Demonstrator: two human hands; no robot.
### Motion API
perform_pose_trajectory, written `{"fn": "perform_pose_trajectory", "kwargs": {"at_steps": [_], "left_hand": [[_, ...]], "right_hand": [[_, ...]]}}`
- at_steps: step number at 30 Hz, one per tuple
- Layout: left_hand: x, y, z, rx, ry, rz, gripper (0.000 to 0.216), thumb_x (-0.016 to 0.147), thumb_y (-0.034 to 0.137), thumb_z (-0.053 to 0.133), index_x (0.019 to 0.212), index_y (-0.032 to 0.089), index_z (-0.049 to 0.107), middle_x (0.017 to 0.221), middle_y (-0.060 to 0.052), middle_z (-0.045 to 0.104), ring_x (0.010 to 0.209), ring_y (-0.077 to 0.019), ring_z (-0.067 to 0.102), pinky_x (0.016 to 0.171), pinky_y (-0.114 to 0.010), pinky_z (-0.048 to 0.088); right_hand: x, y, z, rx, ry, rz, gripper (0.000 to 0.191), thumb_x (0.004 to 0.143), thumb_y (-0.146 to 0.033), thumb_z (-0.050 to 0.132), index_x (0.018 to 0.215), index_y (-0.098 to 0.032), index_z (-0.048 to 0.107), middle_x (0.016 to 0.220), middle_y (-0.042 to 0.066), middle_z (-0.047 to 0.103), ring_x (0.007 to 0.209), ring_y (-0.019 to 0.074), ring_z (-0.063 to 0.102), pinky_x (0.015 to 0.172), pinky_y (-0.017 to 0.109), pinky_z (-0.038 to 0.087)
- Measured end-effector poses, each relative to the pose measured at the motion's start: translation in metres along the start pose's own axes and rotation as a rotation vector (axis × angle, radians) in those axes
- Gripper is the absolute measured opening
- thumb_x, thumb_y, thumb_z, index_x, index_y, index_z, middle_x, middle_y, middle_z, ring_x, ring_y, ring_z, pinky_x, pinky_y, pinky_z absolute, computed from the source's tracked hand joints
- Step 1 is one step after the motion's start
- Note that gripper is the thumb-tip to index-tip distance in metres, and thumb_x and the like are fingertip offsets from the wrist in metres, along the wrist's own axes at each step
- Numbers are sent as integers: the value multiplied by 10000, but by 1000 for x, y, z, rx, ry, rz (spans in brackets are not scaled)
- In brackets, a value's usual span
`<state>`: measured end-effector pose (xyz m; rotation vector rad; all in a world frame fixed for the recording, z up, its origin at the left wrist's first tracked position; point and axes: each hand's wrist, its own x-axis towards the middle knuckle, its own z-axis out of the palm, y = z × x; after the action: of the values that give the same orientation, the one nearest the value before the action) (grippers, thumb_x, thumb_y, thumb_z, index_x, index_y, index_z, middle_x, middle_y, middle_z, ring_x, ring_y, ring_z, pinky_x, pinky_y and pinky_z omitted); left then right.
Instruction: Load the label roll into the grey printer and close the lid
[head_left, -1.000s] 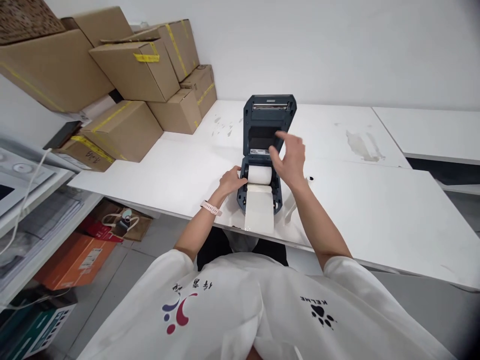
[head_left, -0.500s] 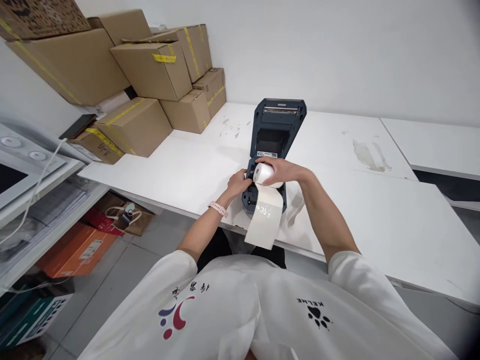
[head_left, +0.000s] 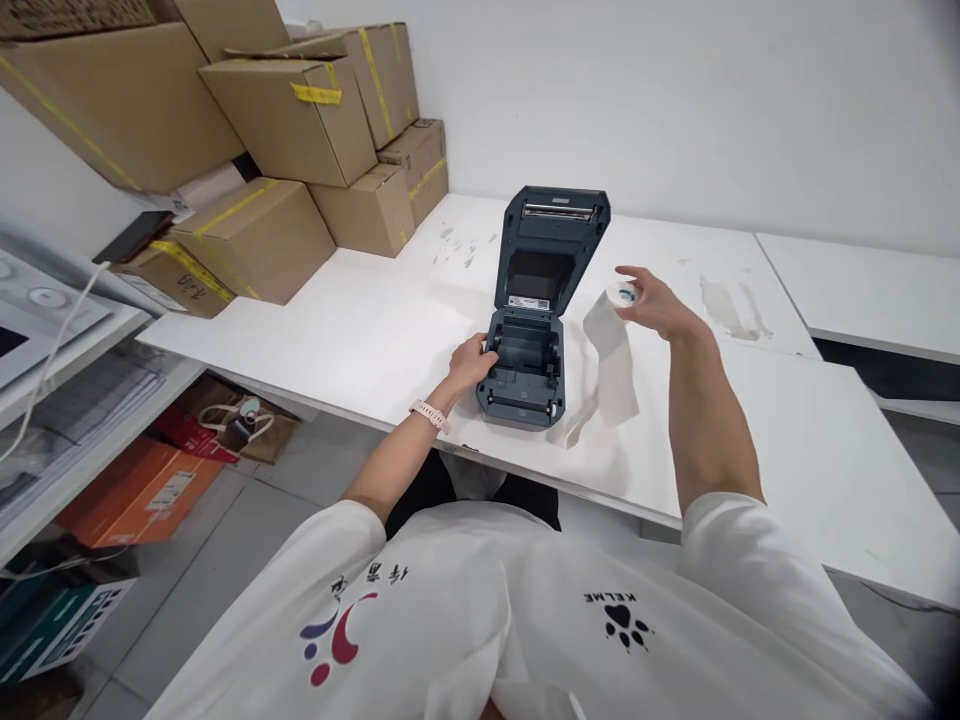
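A dark blue-grey label printer (head_left: 525, 386) stands on the white table with its lid (head_left: 556, 246) raised. Its inner bay holds no roll. My left hand (head_left: 470, 363) grips the left side of the printer's base, the thumb over the rim. To the right of the printer, my right hand (head_left: 654, 302) has its fingers closed around a white label roll (head_left: 622, 295), end face up. From the roll a loose strip of labels (head_left: 618, 375) hangs down toward the table. Beside it a curled piece of backing paper (head_left: 578, 425) lies near the printer's front right corner.
Cardboard boxes (head_left: 262, 235) are stacked on the table (head_left: 375, 345) at the back left. A white appliance (head_left: 45, 300) and shelf stand at the far left, with an orange box (head_left: 139, 490) below. A wall (head_left: 675, 110) rises behind the table.
The label roll has come out of the printer's bay and moved right in my right hand, its strip trailing along. My left hand stays on the printer's left side.
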<state>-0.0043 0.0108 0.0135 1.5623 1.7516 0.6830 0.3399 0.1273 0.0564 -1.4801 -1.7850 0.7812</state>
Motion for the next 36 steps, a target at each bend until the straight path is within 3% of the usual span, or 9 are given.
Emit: {"fn": "perform_pose_trajectory", "kwargs": {"at_steps": [7, 11, 14, 18, 21, 24, 29, 33, 36], "left_hand": [[0, 0, 0, -25, -2, 5, 546, 808, 247, 546, 1345, 201, 637, 874, -37, 718, 803, -218, 645, 703, -314, 447], [0, -1, 0, -66, -4, 11, 553, 797, 236, 548, 1342, 197, 634, 889, -38, 721, 817, -214, 650, 707, -309, 449], [1, -2, 1, -63, -1, 0, 566, 794, 238, 550, 1353, 191, 626, 888, -38, 716, 818, -216, 649, 719, -314, 456], [2, -2, 2, -61, 3, 5, 578, 795, 250, 553, 1366, 183, 613, 871, -41, 703, 810, -226, 645, 718, -326, 452], [1, -2, 2, -70, 2, 6, 577, 800, 249, 545, 1368, 176, 606, 867, -42, 694, 806, -225, 638, 709, -328, 443], [0, -1, 2, -74, 8, 1, 567, 805, 250, 542, 1363, 179, 610, 877, -47, 690, 802, -222, 628, 704, -329, 436], [-2, -1, 2, -76, 3, -8, 567, 815, 266, 549, 1376, 199, 602, 870, -33, 679, 781, -206, 616, 692, -318, 426], [-1, -1, 2, -90, 11, -17, 563, 812, 271, 554, 1369, 202, 606, 865, -31, 668, 778, -207, 609, 672, -317, 411], [-1, 0, 3, -94, 9, -22, 548, 813, 274, 562, 1353, 208, 623, 865, -32, 667, 762, -207, 602, 667, -320, 408]], "right_hand": [[18, 19, 49, -115, -68, 119, 952, 538, -256, 787, 1451, -173, 531, 1291, 168, 664, 1126, 337, 658, 1020, 527, 545], [-4, 27, 36, 37, -49, 123, 1068, 573, -339, 841, 1550, -226, 425, 1517, 179, 556, 1369, 366, 567, 1139, 542, 483], [-47, 44, 13, 297, 16, 119, 901, 651, -375, 818, 1490, -304, 498, 1574, 142, 531, 1465, 340, 507, 1175, 547, 457], [-103, 66, 10, 427, -35, 152, 725, 646, -381, 864, 1332, -338, 631, 1441, 78, 672, 1389, 285, 595, 1185, 496, 463], [-118, 64, 27, 436, -118, 286, 586, 647, -534, 890, 1142, -272, 717, 1177, 80, 792, 1082, 275, 743, 982, 452, 597], [-117, 40, 34, 515, -167, 281, 558, 693, -680, 828, 1032, -250, 722, 941, 72, 797, 885, 268, 759, 819, 415, 616], [-95, -41, 38, 479, -258, -107, 574, 808, -697, 728, 1229, -313, 653, 1010, 47, 748, 889, 245, 723, 804, 387, 583], [-63, -93, 80, -14, -417, -331, 477, 930, -547, 638, 1299, -245, 647, 1122, 88, 736, 932, 250, 690, 821, 384, 550], [-45, -103, 120, -461, -431, -356, 384, 946, -384, 587, 1275, -203, 671, 1212, 129, 743, 1027, 308, 695, 877, 429, 544]]}}
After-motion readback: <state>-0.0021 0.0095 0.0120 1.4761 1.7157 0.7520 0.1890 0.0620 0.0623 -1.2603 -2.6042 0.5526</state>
